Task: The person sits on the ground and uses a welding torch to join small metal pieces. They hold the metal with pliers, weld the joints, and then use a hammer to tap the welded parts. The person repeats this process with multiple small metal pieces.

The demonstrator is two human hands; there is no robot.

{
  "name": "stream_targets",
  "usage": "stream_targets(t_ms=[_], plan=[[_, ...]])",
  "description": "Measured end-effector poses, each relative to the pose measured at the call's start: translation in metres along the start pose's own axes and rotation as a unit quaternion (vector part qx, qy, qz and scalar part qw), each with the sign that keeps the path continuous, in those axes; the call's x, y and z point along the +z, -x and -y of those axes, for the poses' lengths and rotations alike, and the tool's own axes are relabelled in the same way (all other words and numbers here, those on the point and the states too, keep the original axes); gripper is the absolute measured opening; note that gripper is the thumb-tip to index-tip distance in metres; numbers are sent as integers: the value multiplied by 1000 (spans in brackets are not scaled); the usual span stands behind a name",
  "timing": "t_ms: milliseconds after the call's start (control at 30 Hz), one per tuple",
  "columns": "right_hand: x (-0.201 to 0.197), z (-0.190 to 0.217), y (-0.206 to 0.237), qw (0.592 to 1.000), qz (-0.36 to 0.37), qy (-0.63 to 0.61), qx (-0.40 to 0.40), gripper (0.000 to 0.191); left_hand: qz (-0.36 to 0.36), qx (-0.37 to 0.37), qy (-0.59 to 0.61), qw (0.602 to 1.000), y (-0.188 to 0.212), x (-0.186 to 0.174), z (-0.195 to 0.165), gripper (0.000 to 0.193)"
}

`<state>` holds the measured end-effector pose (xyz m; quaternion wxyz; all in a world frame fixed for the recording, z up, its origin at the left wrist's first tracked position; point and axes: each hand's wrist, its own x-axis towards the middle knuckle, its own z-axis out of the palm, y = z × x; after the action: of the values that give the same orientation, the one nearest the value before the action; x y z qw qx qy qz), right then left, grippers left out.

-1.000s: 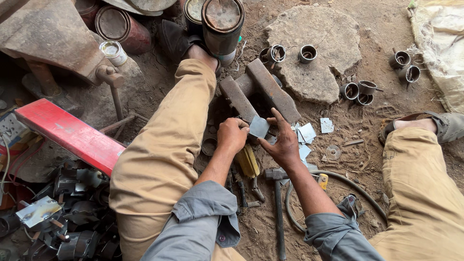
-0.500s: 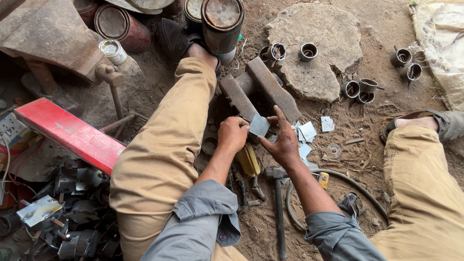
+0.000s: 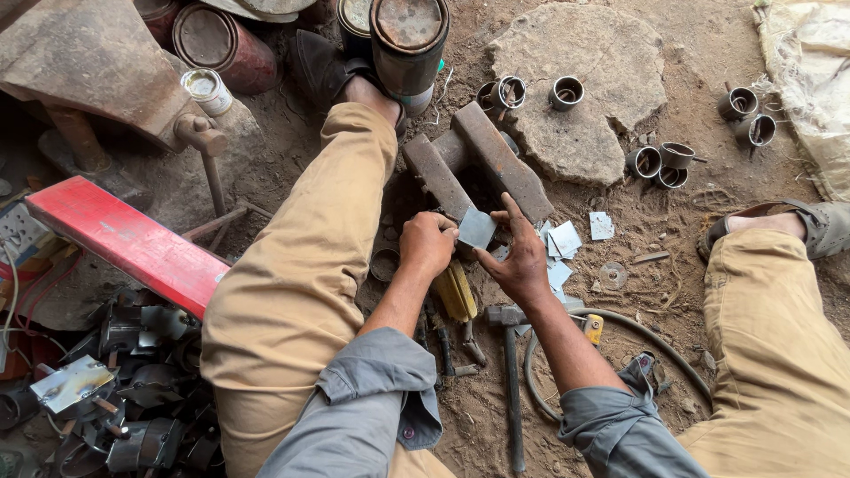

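Item: small grey sheet-metal piece (image 3: 477, 227), roughly square, held just over the near end of two rusty iron bars (image 3: 478, 164) that lie side by side on the dirt floor.

Left hand (image 3: 428, 243): fingers curled and pressed together, pinching the piece at its left edge.

Right hand (image 3: 516, 257): thumb and forefinger spread, touching the piece at its right and lower edge; remaining fingers loose. Whether it grips or only steadies, cannot tell.

Step in hand, as judged: positioning the piece against the bars, both hands aligning it. The next move would call for a steady hold by one hand and a free hand for a tool.

Nearby: hammer (image 3: 509, 354) on the floor below the right hand, head near the wrist; yellow-handled tool (image 3: 456, 292) under the left wrist; further cut metal squares (image 3: 561, 241) just right of the hands; short metal rings (image 3: 657, 161) scattered near a flat stone (image 3: 575, 80); red beam (image 3: 124, 241) to the left; rusty cans (image 3: 407, 40) beyond the left foot.
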<state>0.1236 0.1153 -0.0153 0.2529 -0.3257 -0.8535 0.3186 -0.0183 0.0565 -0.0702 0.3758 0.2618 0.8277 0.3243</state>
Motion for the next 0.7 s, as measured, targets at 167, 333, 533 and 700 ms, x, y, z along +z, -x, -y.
stream_targets(t_ms=[167,333,533,700], plan=[[-1,0,0,1000,2,0,-2,105,0,3,0,1000,1,0,-1,15],[-1,2,0,1000,7,13,2,103,-1,7,-9,1000,3,-3,-5,15],[-1,3,-1,1000,9,6,5,102,6,0,-11,1000,7,-6,-10,15],[-1,4,-1,1000,11,4,7,102,7,-2,-9,1000,8,-8,-12,15]])
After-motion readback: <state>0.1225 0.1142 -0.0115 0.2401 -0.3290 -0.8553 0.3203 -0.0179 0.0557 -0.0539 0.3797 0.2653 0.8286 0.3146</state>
